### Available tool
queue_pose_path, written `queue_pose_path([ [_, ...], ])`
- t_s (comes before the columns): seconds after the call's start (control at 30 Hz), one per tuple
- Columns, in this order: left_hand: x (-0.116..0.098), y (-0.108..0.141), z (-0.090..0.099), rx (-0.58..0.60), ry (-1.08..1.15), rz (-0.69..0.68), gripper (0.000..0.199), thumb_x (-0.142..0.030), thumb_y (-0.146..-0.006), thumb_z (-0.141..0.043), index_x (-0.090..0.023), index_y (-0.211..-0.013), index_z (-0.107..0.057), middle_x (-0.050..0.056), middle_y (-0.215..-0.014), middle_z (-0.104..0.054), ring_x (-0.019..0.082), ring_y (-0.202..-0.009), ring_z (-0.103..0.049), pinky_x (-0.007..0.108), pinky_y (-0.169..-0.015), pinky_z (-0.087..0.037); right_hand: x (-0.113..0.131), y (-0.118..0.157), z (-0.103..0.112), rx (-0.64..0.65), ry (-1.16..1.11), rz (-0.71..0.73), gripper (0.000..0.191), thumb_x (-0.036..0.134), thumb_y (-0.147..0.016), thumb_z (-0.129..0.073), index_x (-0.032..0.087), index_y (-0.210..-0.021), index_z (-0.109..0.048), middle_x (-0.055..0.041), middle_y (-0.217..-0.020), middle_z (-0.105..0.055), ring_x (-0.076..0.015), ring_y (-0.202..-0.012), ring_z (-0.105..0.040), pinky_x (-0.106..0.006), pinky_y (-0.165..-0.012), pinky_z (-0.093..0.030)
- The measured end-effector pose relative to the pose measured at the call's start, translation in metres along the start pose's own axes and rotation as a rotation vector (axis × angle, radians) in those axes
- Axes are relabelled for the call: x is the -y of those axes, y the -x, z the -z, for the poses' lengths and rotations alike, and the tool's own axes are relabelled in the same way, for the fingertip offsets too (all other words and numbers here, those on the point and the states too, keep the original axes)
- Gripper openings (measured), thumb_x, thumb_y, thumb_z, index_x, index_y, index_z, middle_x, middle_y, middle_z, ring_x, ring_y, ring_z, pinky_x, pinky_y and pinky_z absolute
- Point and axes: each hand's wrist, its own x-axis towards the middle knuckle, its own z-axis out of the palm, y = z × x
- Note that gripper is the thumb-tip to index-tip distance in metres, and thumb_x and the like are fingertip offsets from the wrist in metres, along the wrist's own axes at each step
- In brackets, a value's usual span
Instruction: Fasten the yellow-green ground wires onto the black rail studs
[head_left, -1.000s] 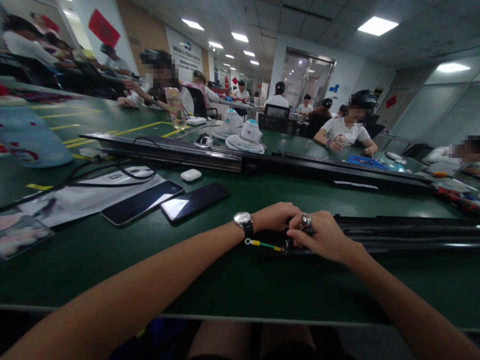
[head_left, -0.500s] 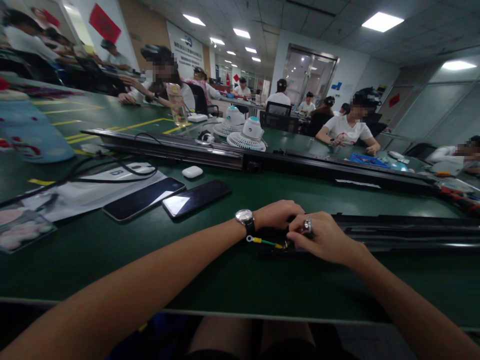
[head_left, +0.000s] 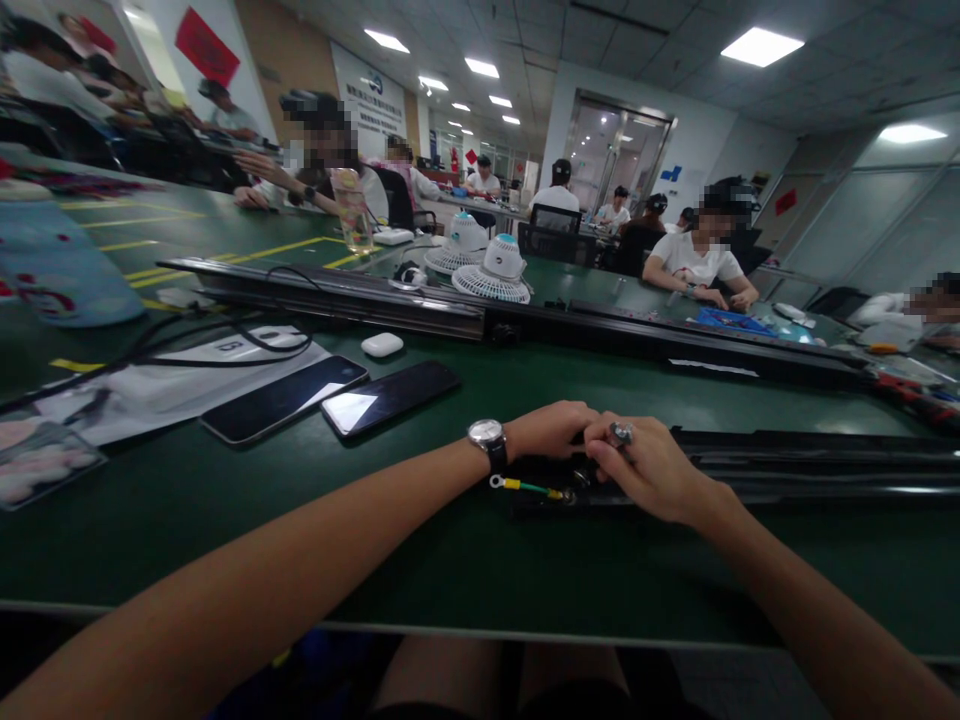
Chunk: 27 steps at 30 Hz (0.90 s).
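A long black rail lies on the green table, and both my hands are at its left end. My left hand, below a wristwatch, rests at the far side of that end with its fingers curled; their tips are hidden. Close against it, my right hand wears a ring and has thumb and fingers pinched together over the rail. What is between them cannot be made out. A short green-and-yellow wire with a ring terminal sticks out leftward from the rail's end, in front of my left wrist.
Two phones and a white earbud case lie to the left, near a white bag and a black cable. A long black bar crosses the table behind, with two white fans beyond. Co-workers sit across the table.
My right hand has shifted slightly up and away from the wire's attached end, uncovering more of the rail there. My left hand stays nearly in place.
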Motion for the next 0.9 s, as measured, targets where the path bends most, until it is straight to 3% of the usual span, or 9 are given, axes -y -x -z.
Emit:
queue_pose_path([
  [0.23,-0.0049,0.0025,0.0036,-0.004,-0.009,0.001,0.025,-0.003,-0.084,-0.068,-0.019,-0.103,-0.07,0.004,-0.112,-0.073,0.018,-0.104,-0.065,0.03,-0.095,-0.047,0.001,-0.0023,-0.0035,0.024,0.05,0.008,0.021,0.024,-0.104,-0.047,0.019,-0.088,-0.061,0.0001,-0.07,-0.064,-0.0154,-0.062,-0.059,-0.028,-0.066,-0.04],
  [0.43,-0.0047,0.0025,0.0029,-0.022,-0.011,-0.007,0.028,-0.002,-0.085,-0.068,-0.018,-0.108,-0.069,0.006,-0.115,-0.072,0.02,-0.106,-0.065,0.033,-0.097,-0.048,-0.0005,-0.002,-0.0039,0.022,0.056,0.008,0.021,0.024,-0.103,-0.047,0.019,-0.087,-0.06,0.0011,-0.069,-0.063,-0.0142,-0.061,-0.058,-0.026,-0.064,-0.04],
  [0.63,-0.0062,0.0031,0.0045,-0.029,-0.008,-0.025,0.036,-0.005,-0.088,-0.066,-0.02,-0.121,-0.066,0.009,-0.142,-0.055,0.019,-0.116,-0.063,0.03,-0.099,-0.048,-0.0007,-0.003,-0.0031,0.02,0.064,0.009,0.02,0.024,-0.102,-0.048,0.019,-0.088,-0.061,0.0011,-0.069,-0.064,-0.0143,-0.061,-0.059,-0.027,-0.066,-0.04],
  [0.9,-0.0024,0.0023,0.0024,-0.008,-0.031,-0.013,0.024,-0.004,-0.086,-0.068,-0.017,-0.107,-0.069,0.007,-0.114,-0.068,0.02,-0.106,-0.064,0.031,-0.094,-0.049,-0.0004,-0.0015,-0.004,0.021,0.073,0.02,0.021,0.026,-0.103,-0.048,0.019,-0.088,-0.062,-0.0007,-0.073,-0.066,-0.0154,-0.064,-0.061,-0.027,-0.066,-0.04],
])
